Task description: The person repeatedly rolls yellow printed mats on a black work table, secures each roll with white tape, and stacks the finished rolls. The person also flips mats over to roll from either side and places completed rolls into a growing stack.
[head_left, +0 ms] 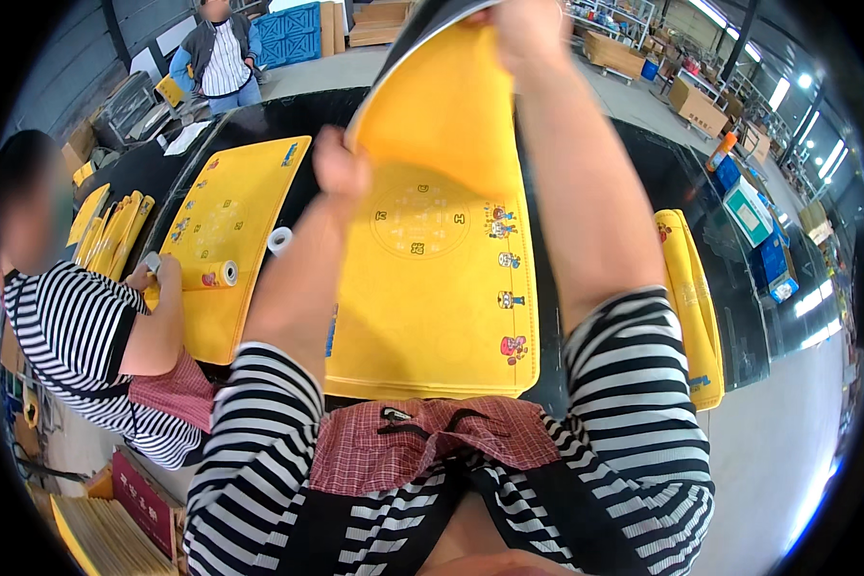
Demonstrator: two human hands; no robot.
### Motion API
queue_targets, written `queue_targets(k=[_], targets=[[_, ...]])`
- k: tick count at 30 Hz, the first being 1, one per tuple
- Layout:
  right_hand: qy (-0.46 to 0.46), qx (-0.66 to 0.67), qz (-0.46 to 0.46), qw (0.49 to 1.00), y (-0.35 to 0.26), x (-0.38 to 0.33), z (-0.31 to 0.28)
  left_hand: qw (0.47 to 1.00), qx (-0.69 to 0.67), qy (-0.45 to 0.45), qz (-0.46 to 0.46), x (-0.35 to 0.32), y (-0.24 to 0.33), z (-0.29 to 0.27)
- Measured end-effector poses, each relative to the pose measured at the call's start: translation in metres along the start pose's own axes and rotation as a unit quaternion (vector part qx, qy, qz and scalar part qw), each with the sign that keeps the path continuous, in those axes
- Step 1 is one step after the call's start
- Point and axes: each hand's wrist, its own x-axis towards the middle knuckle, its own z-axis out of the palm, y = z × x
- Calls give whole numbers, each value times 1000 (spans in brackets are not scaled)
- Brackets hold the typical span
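A yellow mat (442, 106) is lifted and curled at its far end, its dark underside showing along the top. My right hand (533, 34) is high at the far edge, closed on the mat near its corner. At the mat's left edge, my left hand (341, 165) is closed on the rim, slightly blurred by motion. Below the raised part lies a yellow printed surface (422, 317) with a faint circle and small cartoon figures along the right side. Layered edges show at its near end. I cannot tell whether the raised part belongs to this surface.
A co-worker (96, 298) at the left handles a yellow roll (206, 276) on another yellow mat (250, 206). A white tape roll (279, 240) sits between the mats. To the right are a folded yellow mat (691, 317), boxes (754, 216) and an orange bottle (722, 151). Another person (223, 58) stands beyond.
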Motion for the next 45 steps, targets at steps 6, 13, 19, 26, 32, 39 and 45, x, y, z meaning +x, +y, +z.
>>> queue_targets(k=[6,13,19,26,32,39,45], targets=[[136,-116,13,984,-19,-129,-118,944,51,46,322,51,52,-114],[319,-74,444,834,87,-429,-223,878,194,-348,266,-180,-49,-129],[243,-183,520,798,77,-475,-215,871,164,-429,174,-279,-73,-175],[201,-234,505,806,24,-525,-168,900,147,-383,143,-296,-81,-220],[262,186,625,711,-1,-544,-206,828,155,-532,85,-249,-68,-235],[41,-312,268,910,41,-441,-163,894,282,-248,244,-184,-63,-128],[-305,-589,204,720,85,-422,-161,896,85,-426,90,-245,-57,-90]])
